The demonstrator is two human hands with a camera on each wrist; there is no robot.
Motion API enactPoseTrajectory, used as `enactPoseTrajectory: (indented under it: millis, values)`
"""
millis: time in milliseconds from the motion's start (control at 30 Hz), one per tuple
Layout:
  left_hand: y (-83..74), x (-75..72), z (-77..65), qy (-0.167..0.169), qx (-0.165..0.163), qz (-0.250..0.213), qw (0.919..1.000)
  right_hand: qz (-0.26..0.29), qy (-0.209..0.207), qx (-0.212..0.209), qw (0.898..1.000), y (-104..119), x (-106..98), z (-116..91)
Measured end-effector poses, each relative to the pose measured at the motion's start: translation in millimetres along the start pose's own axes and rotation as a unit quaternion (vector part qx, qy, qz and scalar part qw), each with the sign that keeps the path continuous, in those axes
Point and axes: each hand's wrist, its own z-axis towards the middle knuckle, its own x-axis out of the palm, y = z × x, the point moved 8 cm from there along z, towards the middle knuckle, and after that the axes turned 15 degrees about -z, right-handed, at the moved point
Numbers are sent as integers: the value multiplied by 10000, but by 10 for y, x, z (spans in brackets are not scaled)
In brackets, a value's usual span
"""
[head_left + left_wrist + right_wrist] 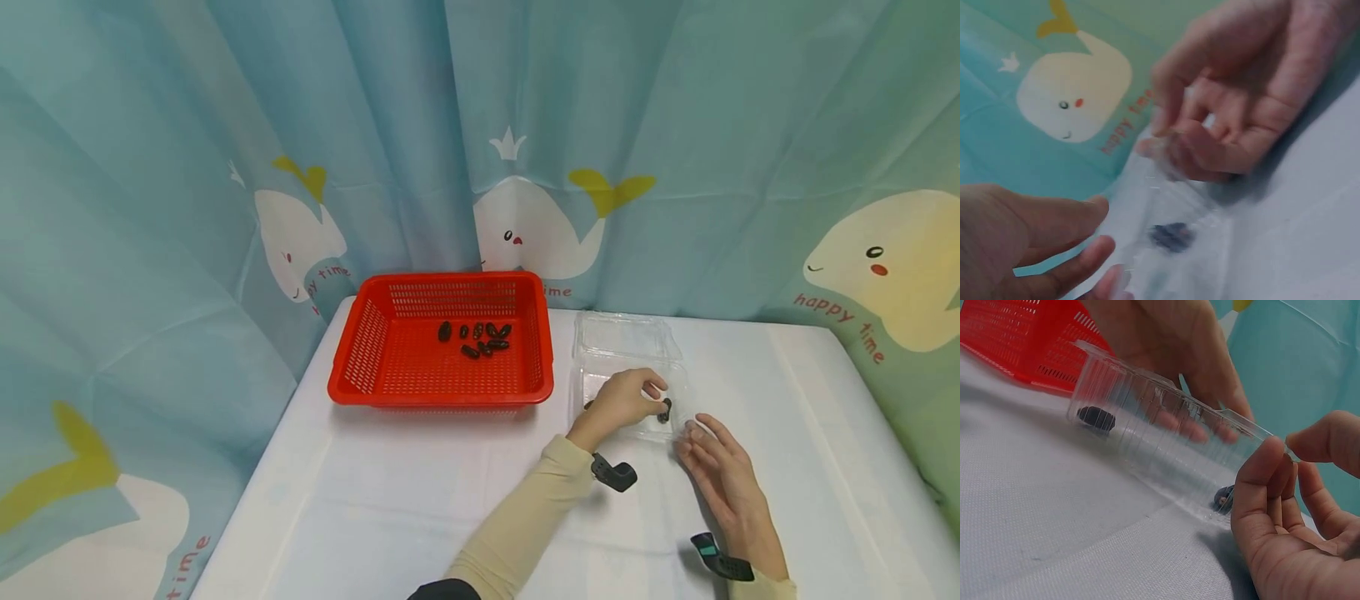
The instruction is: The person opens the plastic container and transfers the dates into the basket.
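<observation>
A clear plastic box point(645, 432) stands at the right of the table, its hinged lid point(626, 335) folded back. My left hand point(624, 400) reaches over the box, fingers loosely extended and holding nothing. Near its fingertips lies a dark, wrinkled, date-like fruit point(666, 411). Another dark fruit point(1096, 419) is inside at the box's far left end in the right wrist view. My right hand point(723, 467) pinches the box's near right corner between thumb and fingers, seen close up in the right wrist view.
Left of the box stands a red perforated basket point(442, 398). Several dark fruits point(470, 352) lie spread over its right half. A white cloth covers the table point(405, 492). Behind it hangs a blue curtain point(405, 167) printed with whales.
</observation>
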Motion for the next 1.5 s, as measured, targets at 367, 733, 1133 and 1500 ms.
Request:
enactPoseTrajectory:
  millis: [367,733,1133,1500]
  values:
    - [53,206,48,-245,-16,1105,9936,102,129,-110,9998,0,9,28]
    - [8,305,87,-395,-96,1868,9816,272,206,-221,9992,26,21,17]
    - [25,312,109,-417,43,1676,9850,316,216,-229,9990,38,33,16]
    - [33,273,118,-333,290,1099,9930,215,83,-100,9997,19,25,19]
